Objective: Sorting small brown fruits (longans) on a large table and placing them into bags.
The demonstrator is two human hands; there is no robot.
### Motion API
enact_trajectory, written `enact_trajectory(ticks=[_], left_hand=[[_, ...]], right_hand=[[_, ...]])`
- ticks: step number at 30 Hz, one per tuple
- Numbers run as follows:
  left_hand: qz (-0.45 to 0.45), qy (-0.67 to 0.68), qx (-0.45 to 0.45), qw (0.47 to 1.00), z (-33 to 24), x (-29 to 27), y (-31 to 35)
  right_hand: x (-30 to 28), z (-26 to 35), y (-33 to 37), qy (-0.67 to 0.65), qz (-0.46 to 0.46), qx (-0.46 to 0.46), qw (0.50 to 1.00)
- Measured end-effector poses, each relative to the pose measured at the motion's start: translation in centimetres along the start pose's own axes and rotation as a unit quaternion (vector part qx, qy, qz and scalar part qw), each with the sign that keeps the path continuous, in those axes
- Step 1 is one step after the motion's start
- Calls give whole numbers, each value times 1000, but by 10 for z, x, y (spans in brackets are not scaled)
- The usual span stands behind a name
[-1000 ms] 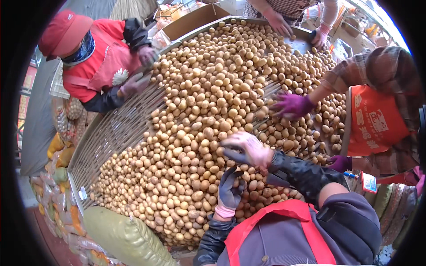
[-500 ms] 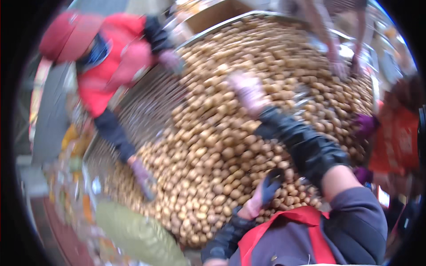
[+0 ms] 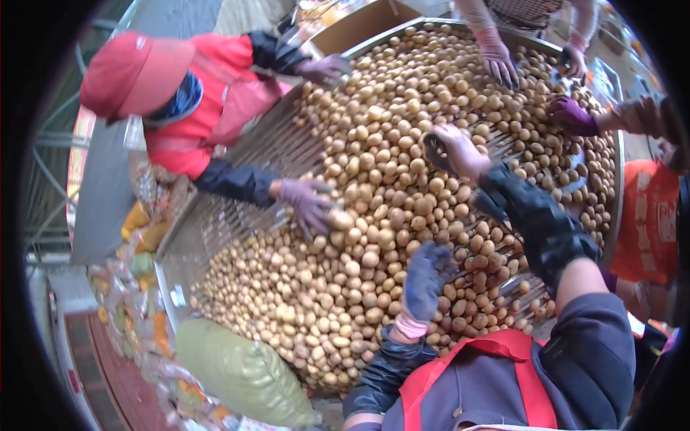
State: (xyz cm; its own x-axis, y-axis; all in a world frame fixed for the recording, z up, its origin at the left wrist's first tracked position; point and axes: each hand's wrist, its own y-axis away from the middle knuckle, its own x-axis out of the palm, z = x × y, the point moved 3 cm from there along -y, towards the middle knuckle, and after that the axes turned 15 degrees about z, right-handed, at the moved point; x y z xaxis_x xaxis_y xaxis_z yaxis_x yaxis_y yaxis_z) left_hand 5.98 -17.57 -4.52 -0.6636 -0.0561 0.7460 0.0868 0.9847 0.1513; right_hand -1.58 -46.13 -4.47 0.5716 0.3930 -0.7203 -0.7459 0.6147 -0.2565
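Right hand (image 3: 460,152) is half open with bent fingers, and I cannot tell if it has hold of any potatoes (image 3: 371,259). Left hand (image 3: 425,284) is loosely bent over the near ones, and I cannot see under it. Potatoes cover most of a big table (image 3: 269,147) made of thin bars, which show bare on the left. One fat green sack (image 3: 237,370) sits at the near left edge. Lots of bags (image 3: 147,287) lie left, and a brown box (image 3: 366,25) is far off.
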Motion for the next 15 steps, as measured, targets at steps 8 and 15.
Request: enact_trajectory(ticks=[8,15], left_hand=[[-122,8,33,992,-16,-38,51],[-179,-270,105,940,-31,-31,58]], right_hand=[[69,137,32,-317,118,-49,940],[168,153,-79,-327,62,-100,938]])
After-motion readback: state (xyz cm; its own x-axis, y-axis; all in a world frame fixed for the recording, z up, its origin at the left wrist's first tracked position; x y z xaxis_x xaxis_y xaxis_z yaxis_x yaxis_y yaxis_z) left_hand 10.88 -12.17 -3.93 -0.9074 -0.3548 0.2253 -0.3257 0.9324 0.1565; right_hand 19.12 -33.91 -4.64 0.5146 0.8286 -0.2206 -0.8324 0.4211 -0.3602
